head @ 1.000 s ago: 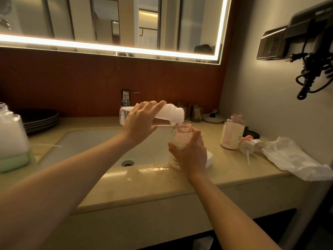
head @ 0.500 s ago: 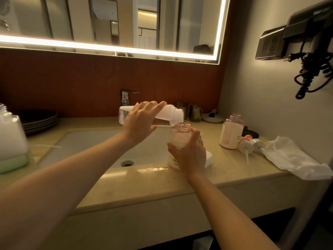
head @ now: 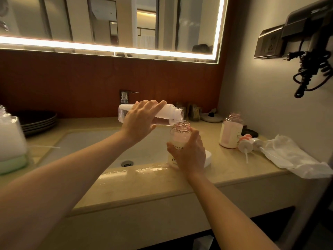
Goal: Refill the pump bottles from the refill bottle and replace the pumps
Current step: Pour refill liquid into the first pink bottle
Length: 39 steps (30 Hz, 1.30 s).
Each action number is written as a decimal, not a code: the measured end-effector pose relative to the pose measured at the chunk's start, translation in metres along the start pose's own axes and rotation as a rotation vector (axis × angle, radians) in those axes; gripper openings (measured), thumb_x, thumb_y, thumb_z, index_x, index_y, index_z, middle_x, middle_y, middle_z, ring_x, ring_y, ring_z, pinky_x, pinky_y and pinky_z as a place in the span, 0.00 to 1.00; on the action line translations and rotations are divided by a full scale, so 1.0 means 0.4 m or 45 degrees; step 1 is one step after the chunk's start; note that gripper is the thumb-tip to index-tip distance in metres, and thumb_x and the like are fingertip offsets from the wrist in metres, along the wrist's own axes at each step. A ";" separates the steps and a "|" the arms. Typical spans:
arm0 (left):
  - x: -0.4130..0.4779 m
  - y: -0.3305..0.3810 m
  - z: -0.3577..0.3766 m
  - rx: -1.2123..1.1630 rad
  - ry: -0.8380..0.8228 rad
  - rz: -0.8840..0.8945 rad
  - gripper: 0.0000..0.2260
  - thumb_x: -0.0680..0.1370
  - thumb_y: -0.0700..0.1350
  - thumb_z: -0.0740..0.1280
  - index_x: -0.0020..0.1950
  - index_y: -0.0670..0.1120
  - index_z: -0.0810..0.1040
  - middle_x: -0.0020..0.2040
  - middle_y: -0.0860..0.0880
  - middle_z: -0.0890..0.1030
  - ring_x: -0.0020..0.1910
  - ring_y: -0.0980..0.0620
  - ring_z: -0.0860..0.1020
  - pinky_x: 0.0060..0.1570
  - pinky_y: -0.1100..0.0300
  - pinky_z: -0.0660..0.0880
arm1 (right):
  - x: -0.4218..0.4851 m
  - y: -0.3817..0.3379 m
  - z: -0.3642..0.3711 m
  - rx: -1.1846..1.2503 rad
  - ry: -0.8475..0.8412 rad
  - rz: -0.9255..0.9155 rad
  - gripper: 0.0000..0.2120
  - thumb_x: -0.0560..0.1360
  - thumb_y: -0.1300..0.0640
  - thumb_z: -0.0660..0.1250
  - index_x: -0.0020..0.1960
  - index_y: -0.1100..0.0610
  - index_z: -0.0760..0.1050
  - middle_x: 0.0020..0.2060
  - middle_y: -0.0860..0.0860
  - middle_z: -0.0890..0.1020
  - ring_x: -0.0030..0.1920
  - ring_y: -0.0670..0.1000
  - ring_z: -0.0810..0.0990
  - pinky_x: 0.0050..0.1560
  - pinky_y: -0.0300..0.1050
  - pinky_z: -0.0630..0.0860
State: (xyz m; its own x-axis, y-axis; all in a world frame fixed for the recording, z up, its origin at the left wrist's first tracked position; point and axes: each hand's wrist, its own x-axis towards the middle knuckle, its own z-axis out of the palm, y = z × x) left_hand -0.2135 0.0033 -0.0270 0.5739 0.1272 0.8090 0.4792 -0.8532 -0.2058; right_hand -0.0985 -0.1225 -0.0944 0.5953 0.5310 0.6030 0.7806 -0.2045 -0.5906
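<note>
Mid-pour into one pump bottle [head: 178, 136]; pumps [head: 246, 144] not yet back on.
Left hand [head: 138, 121] grips the tipped refill bottle [head: 171, 113] over its mouth; right hand [head: 189, 154] holds it upright on the surface [head: 225, 170] by the sink [head: 86, 147]. A second bottle [head: 229, 134], open, stands right, pumps lying beside it, bag [head: 292, 156] close by.

Edge-lit mirror [head: 108, 20] above faucet [head: 124, 97] and sink basin [head: 86, 147] in beige countertop [head: 234, 165]; dark plates [head: 38, 120] stacked left; wall socket [head: 268, 45], hair dryer [head: 310, 27] with coiled cord [head: 311, 69], crumpled white bag [head: 292, 156] right.
</note>
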 end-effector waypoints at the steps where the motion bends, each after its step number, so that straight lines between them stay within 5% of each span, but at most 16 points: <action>1: 0.000 0.000 0.001 0.002 0.001 0.001 0.32 0.65 0.40 0.77 0.65 0.45 0.67 0.56 0.42 0.79 0.53 0.39 0.78 0.51 0.36 0.75 | 0.000 0.000 -0.001 -0.008 0.001 -0.002 0.37 0.66 0.41 0.72 0.65 0.56 0.59 0.61 0.54 0.72 0.57 0.54 0.73 0.57 0.49 0.74; 39: 0.001 -0.008 0.008 0.026 -0.013 0.019 0.33 0.65 0.40 0.77 0.66 0.46 0.67 0.57 0.42 0.78 0.54 0.40 0.77 0.53 0.36 0.74 | -0.002 -0.001 -0.003 -0.005 0.002 -0.004 0.37 0.66 0.40 0.71 0.65 0.56 0.59 0.61 0.54 0.72 0.57 0.54 0.73 0.57 0.49 0.72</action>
State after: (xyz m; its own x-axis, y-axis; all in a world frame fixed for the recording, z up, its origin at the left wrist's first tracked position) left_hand -0.2129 0.0077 -0.0277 0.5879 0.1197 0.8001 0.4837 -0.8447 -0.2291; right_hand -0.0990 -0.1240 -0.0941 0.5930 0.5301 0.6060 0.7834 -0.2062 -0.5863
